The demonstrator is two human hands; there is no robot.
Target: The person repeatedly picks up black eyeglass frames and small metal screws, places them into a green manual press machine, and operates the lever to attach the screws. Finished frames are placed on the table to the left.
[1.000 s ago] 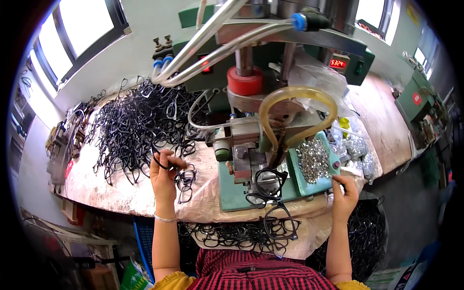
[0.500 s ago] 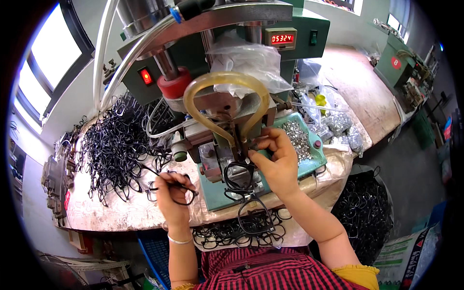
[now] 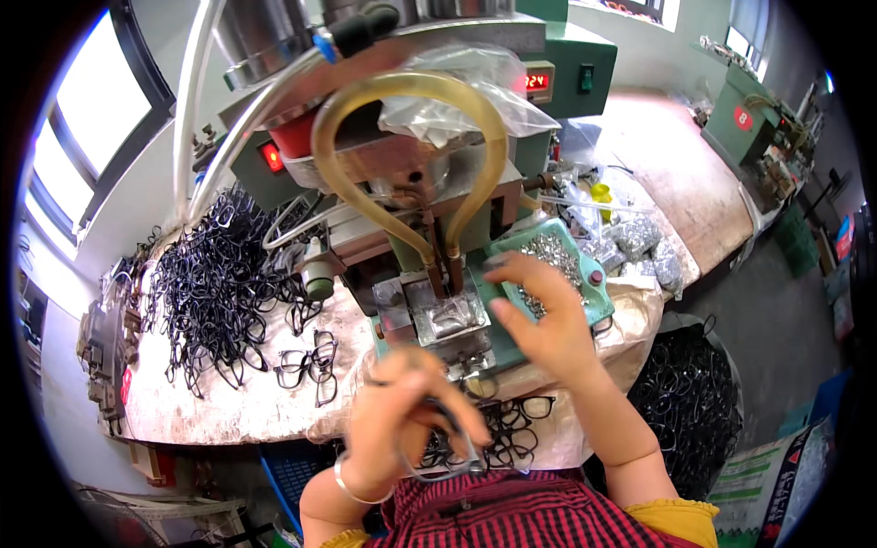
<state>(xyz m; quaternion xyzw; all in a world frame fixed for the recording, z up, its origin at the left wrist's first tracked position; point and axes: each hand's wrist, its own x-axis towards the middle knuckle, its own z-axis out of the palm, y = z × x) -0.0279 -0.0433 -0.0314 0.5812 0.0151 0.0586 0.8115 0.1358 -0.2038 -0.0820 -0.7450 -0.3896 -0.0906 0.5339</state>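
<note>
My left hand [image 3: 402,411] was all blur, its glasses frame [image 3: 474,463] too; the press [image 3: 361,166] overran the top edge, silver bits [image 3: 552,251] looked too tiny to tell!

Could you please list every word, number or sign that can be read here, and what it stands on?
I won't copy the characters, but they stand here:
Red lit digits: display on the green machine housing, left part hidden by a clear plastic bag.
One white numeral: round red sign at right, legible.
Printed lines: white-and-green package at lower right, mostly too small to read.
</note>
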